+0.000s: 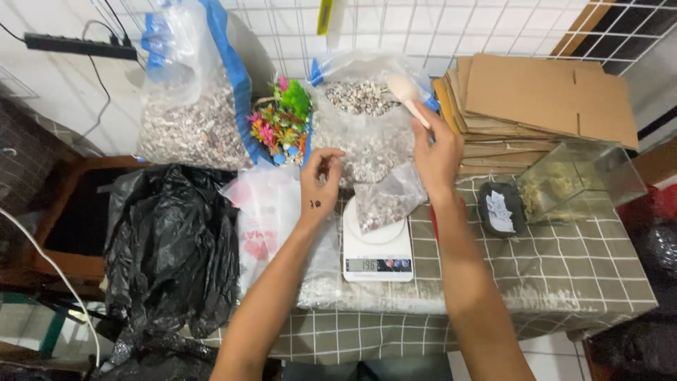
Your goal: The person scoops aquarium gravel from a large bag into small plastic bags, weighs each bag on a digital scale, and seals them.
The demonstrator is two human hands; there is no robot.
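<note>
- The right hand is clenched on the handle of a wooden scoop, its bowl raised over the open gravel sack at the back of the bench.
- The left hand hovers just left of the small bag, fingers curled loosely and holding nothing that I can make out.
- The small bag sits on the white scale, part-filled with gravel, its clear plastic mouth slack and leaning toward the sack.
- Handling, as I judge it: the bag is thin, soft film with a loose, heavy fill, so it will sag and shift; take it by the gathered top or cradle it from below, not by one wall.
- The scoop is stiff and light; the grip near the handle's end suits it.
- A second large sack stands at the far left, with bright plastic plants between the two sacks.
- A black bag droops off the bench's left edge beside a white bag.
- Flat cardboard is stacked at the right, with a glass tank and a dark tray in front of it.
</note>
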